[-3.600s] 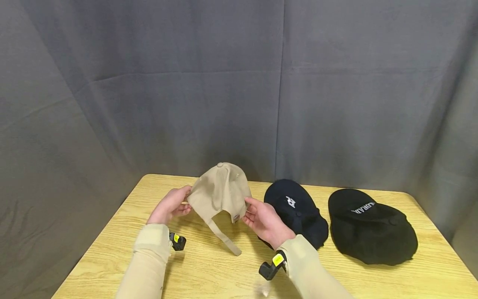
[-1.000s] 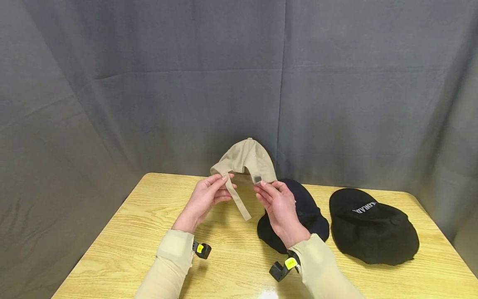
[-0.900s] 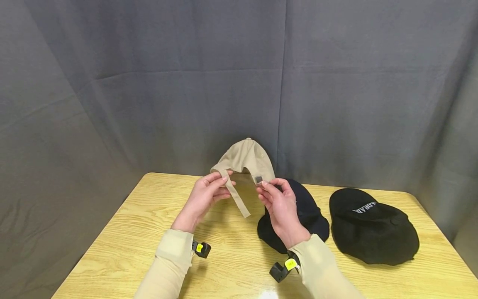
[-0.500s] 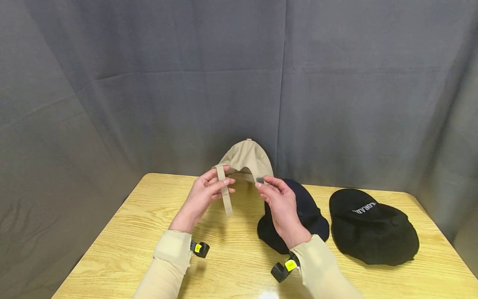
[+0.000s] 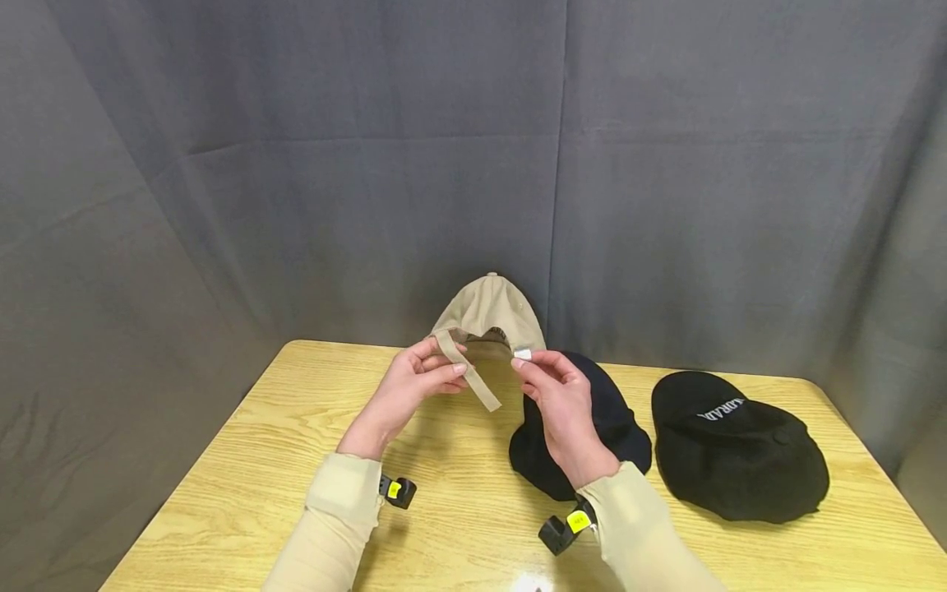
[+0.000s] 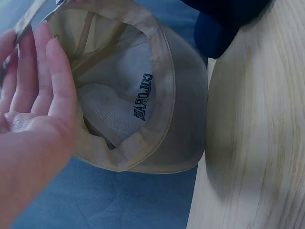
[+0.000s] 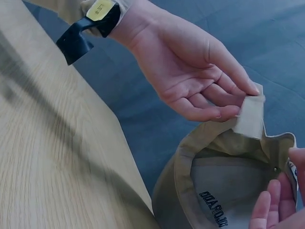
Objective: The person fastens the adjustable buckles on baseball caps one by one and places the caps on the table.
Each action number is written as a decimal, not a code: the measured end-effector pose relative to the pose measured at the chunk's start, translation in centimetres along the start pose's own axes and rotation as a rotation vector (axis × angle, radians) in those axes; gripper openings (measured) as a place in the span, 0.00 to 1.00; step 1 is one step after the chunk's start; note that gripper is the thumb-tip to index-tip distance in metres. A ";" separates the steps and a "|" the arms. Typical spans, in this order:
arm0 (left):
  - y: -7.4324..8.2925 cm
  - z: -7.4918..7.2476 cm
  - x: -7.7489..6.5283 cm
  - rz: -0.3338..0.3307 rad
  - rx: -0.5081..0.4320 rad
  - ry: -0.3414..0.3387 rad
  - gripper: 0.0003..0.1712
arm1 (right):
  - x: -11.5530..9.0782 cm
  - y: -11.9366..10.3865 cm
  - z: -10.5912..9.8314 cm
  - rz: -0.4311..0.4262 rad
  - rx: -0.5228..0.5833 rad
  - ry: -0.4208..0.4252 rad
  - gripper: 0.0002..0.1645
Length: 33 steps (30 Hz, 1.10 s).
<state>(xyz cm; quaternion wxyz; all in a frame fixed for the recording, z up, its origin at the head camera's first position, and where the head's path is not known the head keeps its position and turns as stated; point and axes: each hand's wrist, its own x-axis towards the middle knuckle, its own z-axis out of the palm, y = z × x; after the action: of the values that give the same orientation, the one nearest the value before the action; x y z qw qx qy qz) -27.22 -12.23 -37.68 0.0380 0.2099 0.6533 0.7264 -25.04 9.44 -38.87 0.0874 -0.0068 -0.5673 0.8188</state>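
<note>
A beige baseball cap [image 5: 491, 304] is held up over the table's far edge, its back opening towards me. Between thumb and fingers my left hand [image 5: 414, 386] pinches the loose back strap [image 5: 477, 386], whose free end slants down to the right. The right wrist view shows that strap [image 7: 250, 119] in the left hand [image 7: 190, 71]. My right hand [image 5: 558, 399] pinches the other corner of the opening, where a small white tab [image 5: 523, 354] shows. Dark lettering [image 6: 144, 98] lies inside the crown in the left wrist view. The brim is mostly hidden behind the cap.
A navy cap [image 5: 607, 419] lies on the wooden table [image 5: 244, 493], partly behind my right hand. Farther right lies a black cap [image 5: 740, 452] with white lettering. A grey curtain [image 5: 370, 205] hangs behind the table. Each wrist carries a small black camera [image 5: 403, 493].
Since the first frame the cap has risen and moved right, and my left hand has taken hold of the strap. Lately the strap end swung rightward and the right corner turned, showing its white tab.
</note>
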 end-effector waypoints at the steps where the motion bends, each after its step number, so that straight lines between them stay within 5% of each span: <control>1: 0.0 0.1 0.0 0.001 -0.001 0.001 0.13 | 0.0 0.0 0.0 0.000 -0.008 0.002 0.07; 12: 0.3 0.5 0.3 0.039 -0.049 0.125 0.04 | 0.2 -0.1 -0.3 -0.024 -0.241 0.081 0.15; 22: 0.0 0.9 0.5 0.102 -0.114 0.236 0.02 | -0.1 -0.2 -0.2 0.010 -0.075 -0.028 0.08; 33: 0.2 1.3 0.5 0.100 -0.170 0.269 0.12 | -0.4 -0.4 -0.4 0.046 -0.007 -0.105 0.08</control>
<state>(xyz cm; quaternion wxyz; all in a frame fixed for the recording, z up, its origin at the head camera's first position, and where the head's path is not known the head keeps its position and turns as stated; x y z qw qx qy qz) -27.14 -10.92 -37.30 -0.0684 0.1391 0.5776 0.8015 -24.54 9.88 -38.65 0.0385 0.0228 -0.5737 0.8178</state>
